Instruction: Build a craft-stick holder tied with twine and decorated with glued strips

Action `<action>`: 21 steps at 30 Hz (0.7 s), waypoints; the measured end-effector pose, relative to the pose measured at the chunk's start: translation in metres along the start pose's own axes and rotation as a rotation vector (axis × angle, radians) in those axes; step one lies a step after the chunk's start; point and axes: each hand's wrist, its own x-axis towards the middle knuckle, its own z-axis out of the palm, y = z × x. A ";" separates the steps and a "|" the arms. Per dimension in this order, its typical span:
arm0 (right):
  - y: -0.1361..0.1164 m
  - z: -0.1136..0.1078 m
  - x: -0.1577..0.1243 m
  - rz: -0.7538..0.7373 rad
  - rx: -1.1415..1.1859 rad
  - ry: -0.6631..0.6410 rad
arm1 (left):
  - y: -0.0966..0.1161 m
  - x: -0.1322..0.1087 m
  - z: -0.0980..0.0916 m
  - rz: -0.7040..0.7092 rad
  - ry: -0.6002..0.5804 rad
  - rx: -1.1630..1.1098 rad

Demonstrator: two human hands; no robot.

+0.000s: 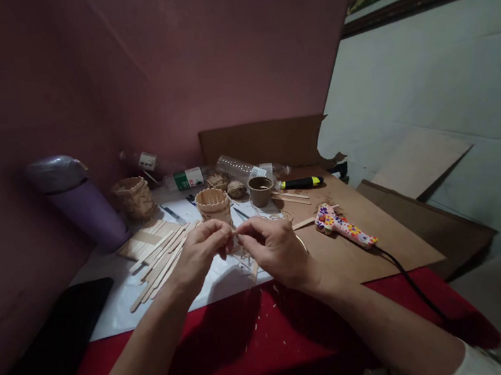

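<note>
My left hand and my right hand meet over the white sheet, thumbs and forefingers pinched together. Between the fingertips is a tiny pale piece, too small to name. Just behind my left hand stands a wooden-stick cup with a scalloped rim. To the left of it lie several loose craft sticks, spread in a fan. Beneath my right hand are small wood scraps, partly hidden by the fingers.
A flowered glue gun lies on the cardboard at right, its cord trailing off the edge. A brown pot, a black-yellow cutter, a twine ball and plastic bottles stand behind. At left are a purple tumbler and another stick cup.
</note>
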 end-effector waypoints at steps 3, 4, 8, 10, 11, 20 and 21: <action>0.006 0.003 0.003 0.235 0.256 0.002 | 0.001 -0.001 0.002 0.247 0.072 0.214; 0.007 0.003 0.005 0.297 0.359 -0.010 | 0.001 -0.001 0.002 0.335 0.077 0.309; 0.008 0.002 0.009 0.436 0.674 -0.099 | -0.006 0.001 0.001 0.616 0.099 0.639; 0.006 0.001 0.010 0.473 0.733 -0.132 | -0.010 0.001 -0.001 0.678 0.111 0.724; 0.005 0.001 0.010 0.485 0.747 -0.142 | -0.011 0.002 -0.002 0.691 0.108 0.753; 0.009 0.004 0.011 0.495 0.695 -0.139 | -0.008 0.001 -0.003 0.376 0.139 0.592; 0.009 0.004 0.011 0.497 0.690 -0.156 | -0.007 0.001 -0.002 0.314 0.121 0.495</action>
